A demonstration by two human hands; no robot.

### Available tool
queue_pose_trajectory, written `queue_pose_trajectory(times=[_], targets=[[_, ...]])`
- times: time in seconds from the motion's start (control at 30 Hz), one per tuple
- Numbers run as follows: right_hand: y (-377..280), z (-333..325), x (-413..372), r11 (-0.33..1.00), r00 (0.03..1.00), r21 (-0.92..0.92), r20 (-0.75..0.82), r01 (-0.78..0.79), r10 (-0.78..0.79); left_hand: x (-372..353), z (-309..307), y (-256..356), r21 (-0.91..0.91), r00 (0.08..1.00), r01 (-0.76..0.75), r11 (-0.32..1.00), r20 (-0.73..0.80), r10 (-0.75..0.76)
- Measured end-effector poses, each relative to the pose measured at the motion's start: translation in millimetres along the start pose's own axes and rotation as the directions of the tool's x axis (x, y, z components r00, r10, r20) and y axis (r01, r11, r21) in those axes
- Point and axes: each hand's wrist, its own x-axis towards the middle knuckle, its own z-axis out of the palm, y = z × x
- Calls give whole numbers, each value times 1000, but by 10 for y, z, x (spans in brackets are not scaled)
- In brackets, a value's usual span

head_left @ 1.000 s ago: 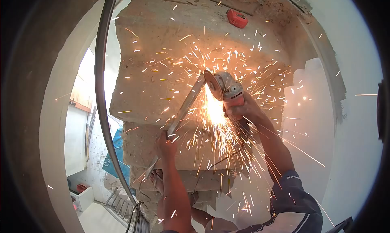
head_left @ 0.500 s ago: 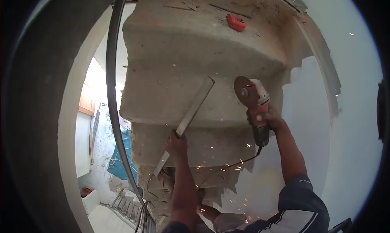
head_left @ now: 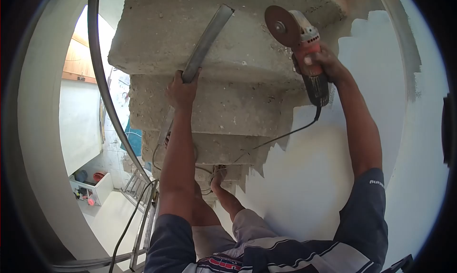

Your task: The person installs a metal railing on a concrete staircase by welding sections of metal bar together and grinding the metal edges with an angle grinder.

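Bare concrete stairs [head_left: 238, 101] at centre, white wall [head_left: 309, 187] at 4 o'clock, curved rail [head_left: 101, 101] at 9 | left hand [head_left: 181, 90] outstretched, fist wrapped around metal bar [head_left: 207, 34] at 11 | right hand [head_left: 324, 63] clenches angle grinder [head_left: 304, 43] at 1, disc clear of bar

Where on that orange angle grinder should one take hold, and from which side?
Probably around the slim body of the angle grinder, behind the gear head, coming from the cord end, much as the right hand wraps it. The cutting disc sits exposed at the front, so fingers belong well back from it.
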Motion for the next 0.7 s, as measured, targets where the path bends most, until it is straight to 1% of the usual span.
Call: queue_pose_trajectory(times=[0.03,0.07,0.1,0.13,0.2,0.33,0.4,0.47,0.53,0.6,0.63,0.67,0.7], targets=[[-29,-32,43,1000,1000,1,4,-4,4,-34,41,-18,29,999,-1,1000,-35,2],[-102,-39,92,999,999,-35,47,-16,18,-50,28,-6,31,999,9,999,-31,-8],[-149,-46,140,997,995,-75,93,-28,35,-58,13,5,71,999,9,997,-49,-6],[-177,-73,190,996,994,-85,101,-30,38,-53,0,35,106,997,7,994,-73,1],[-277,-133,312,972,995,-235,97,-11,34,-61,10,52,94,998,22,995,-68,-16],[-388,-172,556,971,992,-239,125,13,17,-58,28,22,105,997,43,994,-73,-35],[-427,-251,690,955,984,-284,123,-91,130,-94,63,-10,77,995,45,996,-87,-38],[-449,-220,770,956,987,-289,127,-57,97,-69,81,-24,38,991,44,998,-129,-38],[-510,-177,845,954,991,-299,130,4,37,-79,103,-44,55,990,17,998,-142,-9],[-575,-154,862,958,984,-287,178,20,33,-102,89,-19,68,981,3,998,-195,11],[-570,-183,887,951,986,-304,168,61,-9,-107,80,-8,51,981,6,999,-194,4],[-541,-213,926,948,983,-316,183,32,28,-107,77,-2,32,982,9,999,-191,-3],[-585,-205,940,945,977,-328,199,-3,72,-91,82,7,13,974,-5,1000,-224,7]])
